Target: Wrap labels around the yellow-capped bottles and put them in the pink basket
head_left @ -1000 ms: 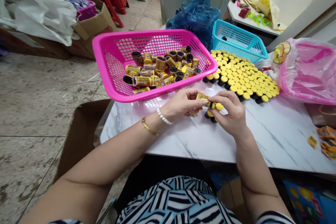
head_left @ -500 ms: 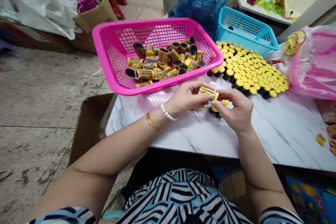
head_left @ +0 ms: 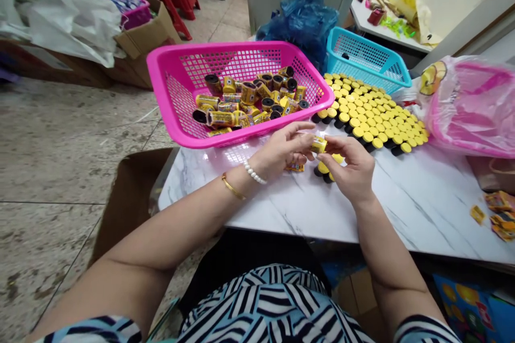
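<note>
A small canister with a printed yellow wrapper [head_left: 319,144] is held between my two hands above the table. My right hand [head_left: 349,165] pinches its right end between thumb and fingers. Over its left end lies my left hand [head_left: 284,149], the thumb against it and the index finger raised. The fingers hide part of the canister. Below my left hand, a flat printed wrapper [head_left: 295,167] rests on the table. Beside my right fingertips stand a few black canisters with yellow caps [head_left: 324,167], partly covered by the hand.
A pink basket [head_left: 237,139] holds several wrapped canisters. Many yellow-capped canisters [head_left: 370,115] stand in rows, with a blue basket [head_left: 364,59] behind. A bagged pink container [head_left: 469,112] and loose wrappers [head_left: 501,214] lie at the right of the marbled table [head_left: 277,214].
My left fingers have loosened and lifted, and less of the canister shows now. The right hand keeps its pinch. The whole view has shifted slightly.
</note>
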Demonstrator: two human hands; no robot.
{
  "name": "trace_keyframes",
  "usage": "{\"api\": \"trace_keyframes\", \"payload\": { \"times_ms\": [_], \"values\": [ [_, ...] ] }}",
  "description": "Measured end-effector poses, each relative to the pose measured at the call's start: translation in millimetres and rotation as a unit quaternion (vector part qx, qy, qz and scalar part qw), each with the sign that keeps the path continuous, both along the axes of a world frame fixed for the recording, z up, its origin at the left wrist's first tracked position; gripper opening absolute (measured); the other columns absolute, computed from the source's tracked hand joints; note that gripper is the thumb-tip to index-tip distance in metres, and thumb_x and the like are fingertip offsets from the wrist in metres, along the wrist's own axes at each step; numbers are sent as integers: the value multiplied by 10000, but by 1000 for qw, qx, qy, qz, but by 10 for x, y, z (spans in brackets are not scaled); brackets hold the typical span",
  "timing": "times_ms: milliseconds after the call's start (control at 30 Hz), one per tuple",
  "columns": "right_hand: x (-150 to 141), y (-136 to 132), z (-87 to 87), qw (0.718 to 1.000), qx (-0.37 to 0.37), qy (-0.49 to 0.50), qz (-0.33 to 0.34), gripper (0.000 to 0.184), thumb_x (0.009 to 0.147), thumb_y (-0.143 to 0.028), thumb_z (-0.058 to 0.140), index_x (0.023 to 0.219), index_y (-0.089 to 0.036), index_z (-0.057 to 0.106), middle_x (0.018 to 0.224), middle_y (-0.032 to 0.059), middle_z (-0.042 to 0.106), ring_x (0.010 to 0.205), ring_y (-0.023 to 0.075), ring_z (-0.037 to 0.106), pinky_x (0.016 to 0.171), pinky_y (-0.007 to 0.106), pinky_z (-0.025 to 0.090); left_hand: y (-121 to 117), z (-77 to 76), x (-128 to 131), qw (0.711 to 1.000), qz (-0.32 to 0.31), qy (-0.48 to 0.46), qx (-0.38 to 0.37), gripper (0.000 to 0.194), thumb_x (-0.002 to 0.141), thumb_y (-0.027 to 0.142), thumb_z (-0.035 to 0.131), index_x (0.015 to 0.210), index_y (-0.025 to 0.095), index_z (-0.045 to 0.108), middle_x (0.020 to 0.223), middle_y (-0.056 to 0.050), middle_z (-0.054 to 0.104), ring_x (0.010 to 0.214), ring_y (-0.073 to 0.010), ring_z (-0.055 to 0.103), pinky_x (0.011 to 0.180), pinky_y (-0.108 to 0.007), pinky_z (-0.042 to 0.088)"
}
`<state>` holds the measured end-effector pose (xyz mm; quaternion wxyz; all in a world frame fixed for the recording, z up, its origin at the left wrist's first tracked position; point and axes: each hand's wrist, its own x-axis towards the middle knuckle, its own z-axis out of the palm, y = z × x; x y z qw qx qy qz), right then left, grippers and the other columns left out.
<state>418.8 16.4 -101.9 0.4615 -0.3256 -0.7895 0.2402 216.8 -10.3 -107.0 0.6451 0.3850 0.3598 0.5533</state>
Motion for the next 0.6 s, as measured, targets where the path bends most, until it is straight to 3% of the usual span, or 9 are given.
{"api": "trace_keyframes", "payload": {
  "times_ms": [100, 200, 300, 400, 533, 600],
  "values": [
    [14, -6, 34, 1000, 28, -11, 3, 331, 876, -247, 796, 1204, -268, 757, 1176, 66, 744, 895, 179, 749, 857, 387, 675, -6, 23, -3, 1000, 2, 6, -30, 534, 735, 506, 919, 1051, 135, 699, 766, -20, 688, 565, -102, 622, 523, -212, 470],
    [1, -35, 30, 1000, 11, 6, -12, 320, 855, -250, 819, 1172, -256, 776, 1104, 64, 757, 872, 185, 751, 834, 393, 678, -34, 36, 14, 998, 18, 51, 22, 478, 745, 499, 915, 974, 123, 728, 724, -19, 680, 568, -92, 607, 536, -207, 475],
    [-37, -56, -10, 994, -92, 57, -16, 273, 823, -326, 858, 1069, -232, 785, 976, 48, 775, 810, 188, 751, 754, 370, 678, -55, 27, 35, 994, 31, 94, 41, 468, 784, 525, 879, 983, 127, 735, 681, -18, 682, 547, -99, 612, 513, -201, 473],
    [-54, -33, -26, 970, -224, 96, 14, 289, 785, -412, 890, 932, -203, 758, 827, 21, 766, 670, 151, 717, 613, 294, 639, -51, 8, 46, 994, 3, 110, 8, 505, 832, 618, 806, 888, 134, 677, 576, -5, 637, 422, -85, 546, 417, -186, 408],
    [-5, 36, 22, 959, -250, 90, 98, 387, 804, -438, 870, 1111, -228, 764, 1050, 48, 777, 791, 147, 740, 671, 288, 646, -40, 40, 58, 995, -1, 88, -38, 525, 888, 659, 730, 957, 145, 648, 563, 8, 627, 343, -75, 503, 331, -159, 305],
    [21, 60, 32, 961, -238, 81, 115, 329, 827, -393, 855, 1115, -250, 783, 1088, 44, 772, 825, 150, 744, 713, 306, 657, -47, 77, 59, 996, -25, 63, -59, 542, 925, 669, 676, 962, 129, 666, 556, 0, 621, 321, -67, 473, 308, -157, 262]
  ]
}}
